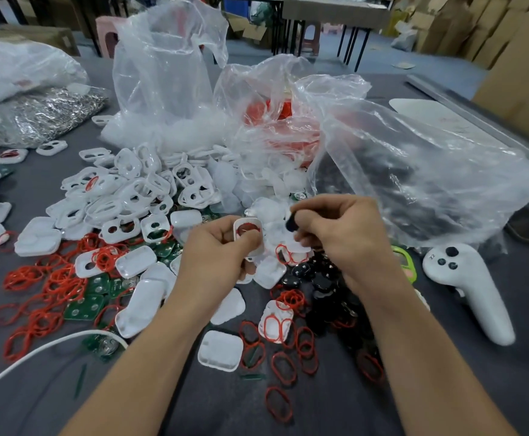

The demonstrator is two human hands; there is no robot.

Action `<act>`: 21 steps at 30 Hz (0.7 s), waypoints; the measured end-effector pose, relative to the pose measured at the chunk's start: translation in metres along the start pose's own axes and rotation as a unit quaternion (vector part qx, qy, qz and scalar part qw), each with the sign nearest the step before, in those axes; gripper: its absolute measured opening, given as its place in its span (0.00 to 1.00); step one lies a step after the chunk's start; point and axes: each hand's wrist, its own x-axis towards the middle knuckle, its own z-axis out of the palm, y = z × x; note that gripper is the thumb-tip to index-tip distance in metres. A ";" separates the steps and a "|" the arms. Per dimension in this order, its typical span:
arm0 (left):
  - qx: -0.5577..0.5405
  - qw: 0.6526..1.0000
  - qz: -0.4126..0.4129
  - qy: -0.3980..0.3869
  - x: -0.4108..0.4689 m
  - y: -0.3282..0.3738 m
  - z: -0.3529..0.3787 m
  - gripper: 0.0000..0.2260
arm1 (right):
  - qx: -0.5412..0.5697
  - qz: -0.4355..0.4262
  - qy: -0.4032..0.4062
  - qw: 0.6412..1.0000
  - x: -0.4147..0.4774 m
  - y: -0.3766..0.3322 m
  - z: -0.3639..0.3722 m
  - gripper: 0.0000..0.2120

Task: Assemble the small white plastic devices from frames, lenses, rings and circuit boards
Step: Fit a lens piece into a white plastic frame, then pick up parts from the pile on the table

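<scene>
White frame (246,222), red ring (248,230) inside

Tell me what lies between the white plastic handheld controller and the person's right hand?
A bright green plastic frame lies there, partly behind the wrist of the right hand; the head view shows it.

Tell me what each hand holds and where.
The left hand grips a white frame, red ring inside, by its lower end. The right hand pinches a small black part by its right side.

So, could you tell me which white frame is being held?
The white frame with a red ring inside, gripped by the left hand; the others lie loose on the table.
</scene>
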 end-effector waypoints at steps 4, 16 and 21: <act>0.020 1.000 0.018 0.005 0.001 -0.002 -0.002 0.09 | 0.228 0.081 -0.030 0.970 0.003 0.001 0.034 0.09; 0.131 0.987 0.085 -0.041 -0.002 0.000 -0.001 0.20 | 0.059 -0.072 0.016 0.996 -0.014 0.016 0.044 0.14; 0.110 0.988 0.090 -0.063 -0.005 0.001 -0.001 0.22 | 0.001 -0.115 0.038 0.993 -0.018 0.014 0.049 0.20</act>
